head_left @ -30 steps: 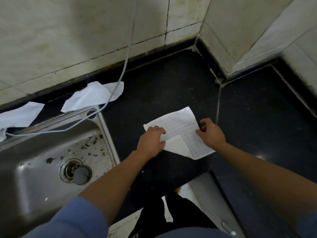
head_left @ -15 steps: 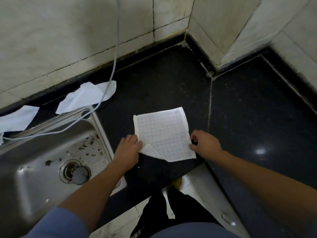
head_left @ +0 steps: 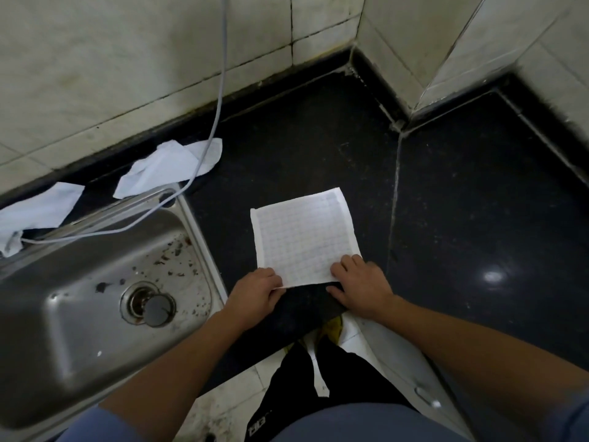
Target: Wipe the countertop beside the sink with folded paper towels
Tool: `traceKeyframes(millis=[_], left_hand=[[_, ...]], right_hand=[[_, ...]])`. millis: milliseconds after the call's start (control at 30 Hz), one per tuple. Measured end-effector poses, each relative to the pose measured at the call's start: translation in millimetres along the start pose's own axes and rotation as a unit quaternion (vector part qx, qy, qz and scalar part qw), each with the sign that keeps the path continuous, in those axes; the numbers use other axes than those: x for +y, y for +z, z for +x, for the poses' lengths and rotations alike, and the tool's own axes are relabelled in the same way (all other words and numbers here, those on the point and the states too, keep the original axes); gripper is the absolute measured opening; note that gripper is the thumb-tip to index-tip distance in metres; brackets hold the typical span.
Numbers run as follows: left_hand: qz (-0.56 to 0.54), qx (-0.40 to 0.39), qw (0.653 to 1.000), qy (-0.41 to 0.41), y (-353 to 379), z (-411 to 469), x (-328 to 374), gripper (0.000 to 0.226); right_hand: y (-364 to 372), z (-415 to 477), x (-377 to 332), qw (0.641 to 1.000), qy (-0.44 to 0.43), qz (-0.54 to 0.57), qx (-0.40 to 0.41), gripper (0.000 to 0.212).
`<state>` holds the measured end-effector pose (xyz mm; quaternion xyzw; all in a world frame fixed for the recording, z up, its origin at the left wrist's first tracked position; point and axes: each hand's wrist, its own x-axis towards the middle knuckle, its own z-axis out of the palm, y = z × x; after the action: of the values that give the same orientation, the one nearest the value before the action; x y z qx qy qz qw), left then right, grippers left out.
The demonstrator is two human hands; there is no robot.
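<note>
paper towel (head_left: 304,237) flat on surface (head_left: 318,138), long axis 6–12 | left grip (head_left: 255,295) pinches near-left corner, right grip (head_left: 360,288) near-right | sheet lies at 12 o'clock from both, equally near

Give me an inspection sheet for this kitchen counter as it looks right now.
Surface: black countertop, dull and faintly smeared.
Job's things: checked paper towel lies flat beside the sink.
Clutter: two crumpled tissues behind the sink; dark specks in its basin.
Hands: left hand and right hand hold the towel's near corners.
Cables: grey cable hangs down the wall, crossing the sink's rim.
Surroundings: stained tiled walls; pale floor below.
</note>
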<state>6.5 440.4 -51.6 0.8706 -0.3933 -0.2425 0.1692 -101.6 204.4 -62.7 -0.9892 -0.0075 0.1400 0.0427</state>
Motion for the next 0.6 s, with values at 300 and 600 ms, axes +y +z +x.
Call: traceKeyframes(millis=[300,600], left_hand=[[0.073,-0.079,0.994,-0.013,-7.9,-10.6,6.2,0.023],[-0.054,-0.081,0.989,-0.112,-47.4,4.3,-13.2,0.022]], right_hand=[[-11.8,-22.8,29.7,0.996,-0.086,0.029,0.003,0.016],[-67.3,21.5,66.1,0.953,0.091,0.282,-0.061,0.008]])
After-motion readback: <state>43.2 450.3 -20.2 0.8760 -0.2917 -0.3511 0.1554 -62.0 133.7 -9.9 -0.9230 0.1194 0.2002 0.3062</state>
